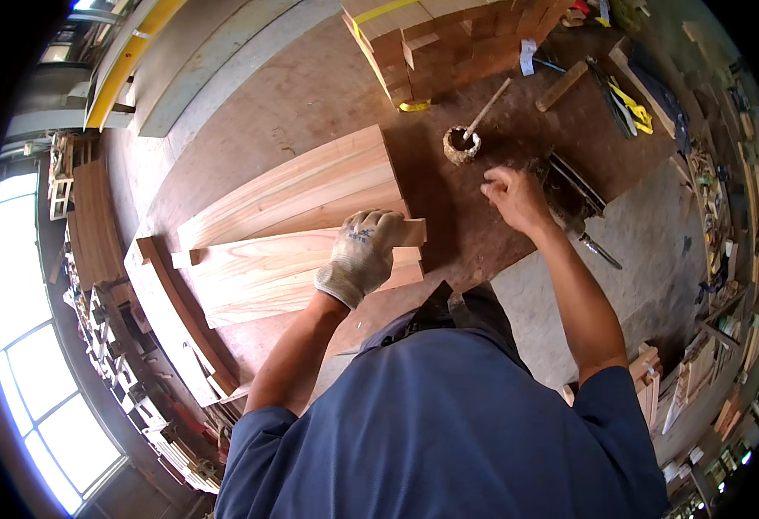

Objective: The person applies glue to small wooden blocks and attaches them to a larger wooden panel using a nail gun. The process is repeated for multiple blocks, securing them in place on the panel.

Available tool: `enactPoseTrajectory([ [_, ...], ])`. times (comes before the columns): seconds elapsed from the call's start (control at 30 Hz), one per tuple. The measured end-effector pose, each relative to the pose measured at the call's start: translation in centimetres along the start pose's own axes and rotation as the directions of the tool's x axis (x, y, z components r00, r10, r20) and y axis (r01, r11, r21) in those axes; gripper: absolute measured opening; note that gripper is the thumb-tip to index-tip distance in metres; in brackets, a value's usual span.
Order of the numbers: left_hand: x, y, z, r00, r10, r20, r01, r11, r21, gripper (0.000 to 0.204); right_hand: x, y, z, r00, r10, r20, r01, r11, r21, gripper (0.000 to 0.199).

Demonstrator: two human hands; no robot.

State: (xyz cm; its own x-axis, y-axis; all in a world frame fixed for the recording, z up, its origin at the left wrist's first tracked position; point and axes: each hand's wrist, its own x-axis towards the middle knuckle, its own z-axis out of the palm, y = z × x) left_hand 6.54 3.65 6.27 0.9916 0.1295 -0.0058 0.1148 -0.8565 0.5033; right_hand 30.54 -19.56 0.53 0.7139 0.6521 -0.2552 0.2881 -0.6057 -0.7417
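My left hand [365, 254], in a pale work glove, is closed over the right end of a narrow wooden board [284, 248]. That board lies across several other planks [297, 192], laid side by side on the brown work surface. My bare right hand [514, 195] hovers to the right, its fingers loosely bent and apart, with nothing visible between them. Just beyond it stands a small round pot [462, 147] with a crusted rim. A wooden stick [488, 108] leans out of the pot.
A strapped stack of wooden blocks [457, 52] stands at the far side. Right of my right hand is a dark metal clamp-like tool [577, 190]. A wood block [561, 85] and yellow-handled tools [635, 112] lie far right. A long dark wood strip [185, 311] lies left.
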Motion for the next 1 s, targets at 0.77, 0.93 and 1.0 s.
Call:
enactPoseTrajectory([
  [0.77, 2.6, 1.9, 2.2, 0.986, -0.054, 0.159, 0.030, 0.989, 0.148, 0.057, -6.2, 7.9, -5.0, 0.975, 0.069, -0.212, -0.176, 0.824, -0.539, 0.080],
  [0.93, 3.4, 1.5, 2.8, 0.986, -0.038, 0.163, 0.011, 0.986, 0.164, 0.041, -4.8, 12.4, -2.7, 0.982, 0.067, -0.178, -0.162, 0.787, -0.595, 0.086],
  [1.0, 3.6, 1.6, 2.5, 0.985, -0.041, 0.169, 0.011, 0.985, 0.171, 0.039, -4.7, 12.2, -2.9, 0.984, 0.076, -0.161, -0.156, 0.802, -0.576, 0.085],
])
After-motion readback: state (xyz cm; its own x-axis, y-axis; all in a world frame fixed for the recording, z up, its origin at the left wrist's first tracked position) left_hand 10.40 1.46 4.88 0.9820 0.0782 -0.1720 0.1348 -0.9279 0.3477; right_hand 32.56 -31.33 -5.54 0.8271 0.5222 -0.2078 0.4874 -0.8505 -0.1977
